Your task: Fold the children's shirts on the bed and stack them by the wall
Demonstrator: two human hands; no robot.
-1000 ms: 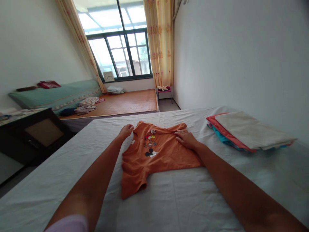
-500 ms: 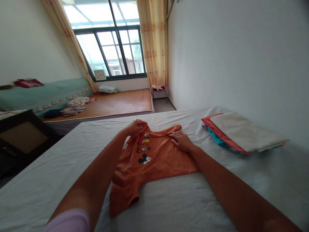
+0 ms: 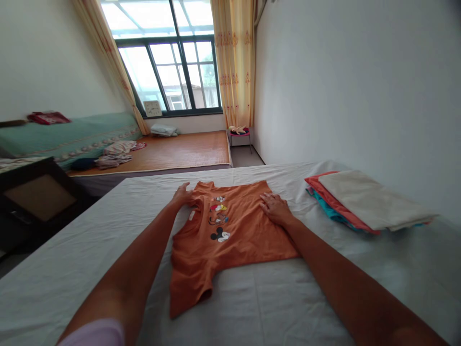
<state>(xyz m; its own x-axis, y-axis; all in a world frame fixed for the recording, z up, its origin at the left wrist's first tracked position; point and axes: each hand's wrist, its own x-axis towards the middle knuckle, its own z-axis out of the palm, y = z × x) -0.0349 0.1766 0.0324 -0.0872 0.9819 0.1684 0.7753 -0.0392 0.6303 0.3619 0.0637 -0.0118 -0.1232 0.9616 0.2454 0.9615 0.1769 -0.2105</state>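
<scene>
An orange T-shirt (image 3: 245,230) with a column of cartoon prints lies spread sideways on the pale bed sheet (image 3: 144,230). Its neck opening and small white label face left, and one short sleeve points toward me. My left hand (image 3: 182,194) is at the shirt's far left shoulder, fingers apart and touching the cloth edge; some fingertips are hard to see. My right hand (image 3: 276,207) rests flat on the shirt near its hem on the right, fingers spread.
A stack of folded clothes (image 3: 370,199), white on top, lies on the right by the wall. A dark cabinet (image 3: 39,202) stands at left. Behind is another bed (image 3: 187,149) with a mat and clothes on it, below a window (image 3: 180,72).
The shirt's far edge, bunched and lifted before, now lies flatter and spread out. My left hand has moved slightly left and its fingers have opened. My right hand has shifted slightly right.
</scene>
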